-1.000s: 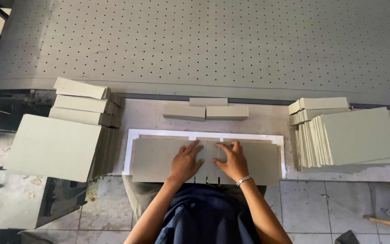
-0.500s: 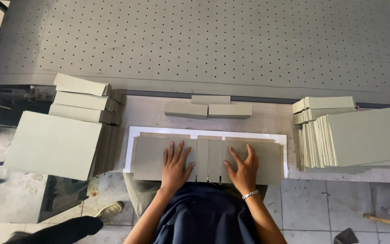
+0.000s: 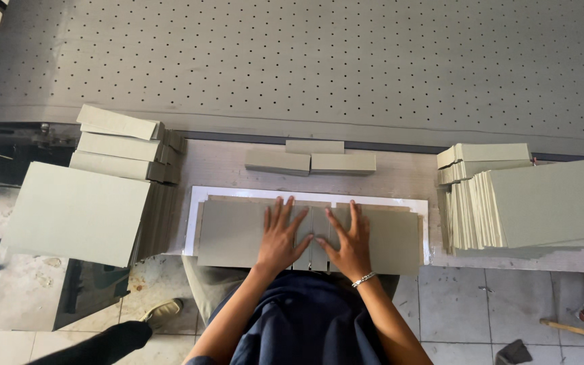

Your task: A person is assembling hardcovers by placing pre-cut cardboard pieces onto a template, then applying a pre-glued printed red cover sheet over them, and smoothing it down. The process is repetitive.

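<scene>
My left hand (image 3: pixel 280 236) and right hand (image 3: pixel 351 243) lie flat, fingers spread, pressing grey boards (image 3: pixel 231 233) (side by side) on a white sheet (image 3: pixel 194 203) at the table's near edge.

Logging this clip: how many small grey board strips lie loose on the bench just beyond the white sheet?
3: left strip, right strip, and a third behind them, partly covered. More could be hidden underneath.
</scene>
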